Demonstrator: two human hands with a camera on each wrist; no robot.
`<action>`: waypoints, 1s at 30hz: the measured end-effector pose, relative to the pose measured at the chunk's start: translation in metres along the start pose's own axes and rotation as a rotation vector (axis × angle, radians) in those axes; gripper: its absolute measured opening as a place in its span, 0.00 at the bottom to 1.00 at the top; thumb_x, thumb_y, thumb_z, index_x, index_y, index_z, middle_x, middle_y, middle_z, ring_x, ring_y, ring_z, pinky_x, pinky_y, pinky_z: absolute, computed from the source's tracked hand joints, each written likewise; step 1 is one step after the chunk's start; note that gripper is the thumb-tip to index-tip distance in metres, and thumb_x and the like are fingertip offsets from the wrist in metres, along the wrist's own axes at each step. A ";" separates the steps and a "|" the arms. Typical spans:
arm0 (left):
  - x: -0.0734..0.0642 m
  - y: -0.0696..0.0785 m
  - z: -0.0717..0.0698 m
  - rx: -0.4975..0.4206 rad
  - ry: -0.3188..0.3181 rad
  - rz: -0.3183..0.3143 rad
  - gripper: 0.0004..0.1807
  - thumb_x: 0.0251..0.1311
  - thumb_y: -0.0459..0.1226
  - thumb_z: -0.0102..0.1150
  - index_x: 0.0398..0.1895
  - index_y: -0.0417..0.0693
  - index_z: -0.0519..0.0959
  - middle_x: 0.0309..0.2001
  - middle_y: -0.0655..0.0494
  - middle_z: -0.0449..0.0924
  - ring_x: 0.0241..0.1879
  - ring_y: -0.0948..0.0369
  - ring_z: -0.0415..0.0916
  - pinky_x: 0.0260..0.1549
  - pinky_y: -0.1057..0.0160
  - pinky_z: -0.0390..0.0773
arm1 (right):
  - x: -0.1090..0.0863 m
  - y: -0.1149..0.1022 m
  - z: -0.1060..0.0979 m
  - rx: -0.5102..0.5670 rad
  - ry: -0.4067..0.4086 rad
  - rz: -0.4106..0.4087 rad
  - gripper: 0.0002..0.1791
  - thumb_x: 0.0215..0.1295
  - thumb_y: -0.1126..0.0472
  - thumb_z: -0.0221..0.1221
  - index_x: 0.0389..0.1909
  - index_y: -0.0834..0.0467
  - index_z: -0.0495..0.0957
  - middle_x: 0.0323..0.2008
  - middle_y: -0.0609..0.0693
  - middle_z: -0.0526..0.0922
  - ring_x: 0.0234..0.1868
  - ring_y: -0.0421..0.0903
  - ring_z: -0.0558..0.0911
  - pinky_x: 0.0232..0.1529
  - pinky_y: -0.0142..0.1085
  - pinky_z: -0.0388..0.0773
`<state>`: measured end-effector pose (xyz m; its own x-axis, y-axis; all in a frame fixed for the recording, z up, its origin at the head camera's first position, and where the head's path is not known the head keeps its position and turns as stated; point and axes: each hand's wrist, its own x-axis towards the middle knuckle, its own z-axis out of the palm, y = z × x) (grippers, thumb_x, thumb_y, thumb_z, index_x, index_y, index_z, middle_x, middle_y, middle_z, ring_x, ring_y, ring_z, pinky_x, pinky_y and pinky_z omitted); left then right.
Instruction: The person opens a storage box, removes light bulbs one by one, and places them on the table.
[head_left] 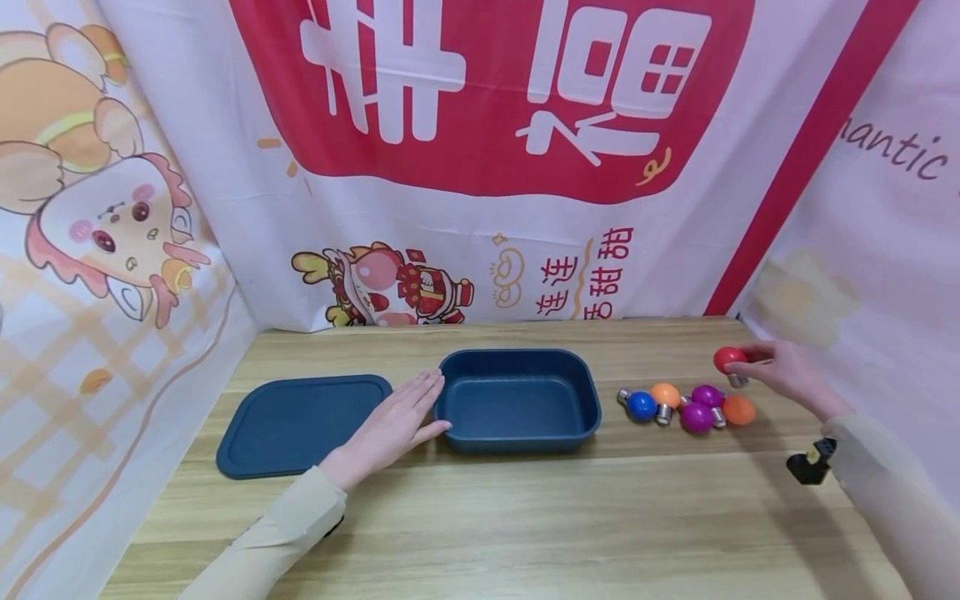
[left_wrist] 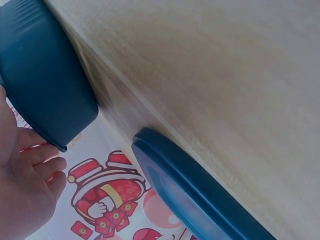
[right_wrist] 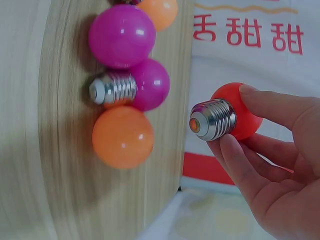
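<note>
My right hand (head_left: 787,375) pinches a red light bulb (head_left: 729,359) by its round globe, held up over the right side of the table. In the right wrist view the bulb's silver screw base (right_wrist: 215,120) sticks out between thumb and fingers. My left hand (head_left: 393,421) has its fingers straight, with the fingertips at the left rim of a dark blue rectangular box (head_left: 517,408). Inside, the box shows a bare floor. Several more bulbs lie to its right: a blue bulb (head_left: 642,406), an orange bulb (head_left: 665,395), a purple bulb (head_left: 697,417) and another orange bulb (head_left: 739,409).
Left of the box a matching dark blue lid (head_left: 300,425) lies flat on the wooden table (head_left: 525,525), partly behind my left hand. Printed cloth (head_left: 487,225) hangs along the back and both sides of the table.
</note>
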<state>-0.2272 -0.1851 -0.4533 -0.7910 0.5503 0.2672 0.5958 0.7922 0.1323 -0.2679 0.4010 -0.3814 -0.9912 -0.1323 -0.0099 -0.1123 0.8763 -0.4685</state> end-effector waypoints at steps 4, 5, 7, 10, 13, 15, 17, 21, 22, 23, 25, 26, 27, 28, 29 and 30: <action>0.000 0.001 -0.002 0.010 0.009 0.006 0.41 0.68 0.56 0.54 0.73 0.37 0.62 0.75 0.42 0.62 0.75 0.47 0.60 0.71 0.46 0.66 | -0.004 0.008 -0.004 0.021 -0.005 0.020 0.33 0.69 0.47 0.60 0.60 0.73 0.72 0.55 0.74 0.78 0.52 0.66 0.78 0.46 0.54 0.80; -0.001 0.001 -0.003 0.013 0.012 0.008 0.41 0.68 0.56 0.54 0.73 0.37 0.62 0.74 0.42 0.62 0.75 0.47 0.60 0.71 0.46 0.66 | -0.004 0.011 -0.005 0.022 -0.008 0.030 0.33 0.69 0.47 0.59 0.60 0.73 0.72 0.55 0.75 0.78 0.51 0.66 0.78 0.46 0.54 0.80; -0.001 0.001 -0.004 0.014 0.014 0.008 0.41 0.68 0.56 0.54 0.73 0.37 0.62 0.74 0.42 0.62 0.75 0.47 0.60 0.71 0.46 0.66 | -0.006 0.014 -0.006 0.015 -0.006 0.043 0.34 0.69 0.47 0.60 0.59 0.74 0.72 0.53 0.75 0.79 0.50 0.65 0.79 0.44 0.54 0.81; -0.001 0.001 -0.004 0.013 0.020 0.012 0.41 0.68 0.56 0.54 0.73 0.37 0.62 0.74 0.42 0.62 0.75 0.46 0.60 0.71 0.46 0.66 | -0.007 0.020 -0.007 -0.010 0.004 0.046 0.33 0.68 0.47 0.61 0.56 0.75 0.75 0.49 0.73 0.82 0.46 0.62 0.81 0.41 0.48 0.82; 0.000 0.000 -0.003 0.016 0.025 0.016 0.41 0.68 0.56 0.53 0.73 0.37 0.62 0.74 0.42 0.63 0.75 0.46 0.61 0.71 0.46 0.66 | -0.009 0.026 -0.007 -0.028 0.012 0.039 0.31 0.66 0.49 0.63 0.53 0.76 0.77 0.44 0.71 0.84 0.42 0.58 0.82 0.39 0.43 0.81; 0.000 0.000 -0.002 0.018 0.028 0.017 0.41 0.68 0.56 0.53 0.73 0.37 0.63 0.74 0.42 0.63 0.74 0.47 0.61 0.70 0.47 0.67 | -0.010 0.030 -0.005 -0.033 0.012 0.038 0.30 0.66 0.50 0.63 0.52 0.76 0.77 0.43 0.71 0.84 0.41 0.56 0.82 0.39 0.43 0.81; 0.000 0.000 -0.002 0.020 0.032 0.022 0.40 0.68 0.56 0.53 0.73 0.37 0.63 0.74 0.42 0.63 0.74 0.47 0.61 0.70 0.46 0.67 | -0.012 0.034 -0.003 -0.034 0.005 0.047 0.31 0.67 0.50 0.63 0.52 0.76 0.76 0.44 0.72 0.84 0.41 0.57 0.82 0.39 0.45 0.81; 0.000 0.000 -0.001 0.010 0.027 0.019 0.40 0.69 0.56 0.53 0.73 0.37 0.63 0.74 0.42 0.62 0.74 0.46 0.61 0.70 0.45 0.67 | -0.014 0.045 0.004 -0.032 0.000 0.074 0.31 0.67 0.50 0.62 0.53 0.77 0.76 0.46 0.74 0.82 0.43 0.62 0.82 0.38 0.42 0.80; 0.000 0.000 0.000 0.007 0.021 0.016 0.40 0.69 0.56 0.53 0.73 0.37 0.62 0.74 0.43 0.62 0.75 0.46 0.61 0.70 0.45 0.67 | -0.015 0.047 0.006 -0.032 -0.003 0.082 0.32 0.67 0.50 0.62 0.52 0.78 0.75 0.46 0.75 0.82 0.43 0.63 0.81 0.37 0.41 0.80; -0.001 0.000 0.000 0.005 0.016 0.013 0.40 0.69 0.56 0.52 0.73 0.38 0.62 0.75 0.43 0.62 0.75 0.46 0.60 0.70 0.45 0.67 | -0.015 0.050 0.007 -0.036 -0.001 0.085 0.31 0.66 0.50 0.63 0.52 0.78 0.76 0.45 0.75 0.82 0.43 0.63 0.82 0.36 0.39 0.79; -0.001 0.000 0.000 0.003 0.003 0.004 0.40 0.69 0.57 0.51 0.74 0.38 0.62 0.75 0.44 0.61 0.75 0.47 0.60 0.70 0.45 0.66 | -0.016 0.056 0.010 -0.048 -0.002 0.102 0.32 0.66 0.49 0.63 0.51 0.78 0.76 0.45 0.75 0.82 0.43 0.64 0.81 0.36 0.38 0.77; -0.001 0.000 0.000 0.002 0.000 0.002 0.40 0.69 0.57 0.51 0.74 0.38 0.62 0.75 0.44 0.61 0.75 0.47 0.60 0.71 0.45 0.66 | -0.016 0.058 0.011 -0.053 -0.007 0.112 0.33 0.66 0.48 0.62 0.51 0.78 0.76 0.45 0.75 0.82 0.43 0.63 0.81 0.36 0.38 0.78; -0.001 0.000 0.000 0.002 -0.003 0.000 0.40 0.69 0.57 0.51 0.74 0.39 0.61 0.75 0.44 0.61 0.75 0.47 0.59 0.71 0.46 0.66 | -0.016 0.060 0.012 -0.053 -0.011 0.120 0.34 0.66 0.48 0.62 0.52 0.78 0.75 0.46 0.75 0.82 0.43 0.64 0.81 0.36 0.40 0.78; -0.001 0.000 0.000 0.001 -0.004 -0.001 0.40 0.69 0.57 0.51 0.74 0.39 0.61 0.75 0.44 0.61 0.75 0.47 0.59 0.71 0.46 0.66 | -0.016 0.062 0.012 -0.055 -0.014 0.125 0.34 0.66 0.47 0.62 0.52 0.78 0.75 0.46 0.76 0.81 0.43 0.64 0.81 0.37 0.41 0.79; -0.001 0.000 0.000 0.001 -0.005 -0.001 0.40 0.70 0.57 0.50 0.74 0.39 0.61 0.75 0.44 0.61 0.75 0.47 0.59 0.71 0.46 0.66 | -0.015 0.063 0.012 -0.056 -0.018 0.132 0.35 0.66 0.47 0.62 0.53 0.78 0.75 0.47 0.75 0.81 0.43 0.64 0.81 0.37 0.42 0.79; 0.000 0.000 0.000 0.001 -0.005 -0.002 0.40 0.70 0.57 0.50 0.74 0.39 0.61 0.75 0.44 0.61 0.75 0.47 0.59 0.71 0.45 0.66 | -0.015 0.065 0.013 -0.055 -0.025 0.141 0.35 0.66 0.46 0.61 0.53 0.78 0.75 0.47 0.75 0.81 0.43 0.63 0.81 0.37 0.42 0.78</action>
<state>-0.2269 -0.1856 -0.4531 -0.7929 0.5501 0.2622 0.5941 0.7935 0.1320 -0.2590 0.4541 -0.4227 -0.9954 -0.0175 -0.0946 0.0232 0.9108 -0.4122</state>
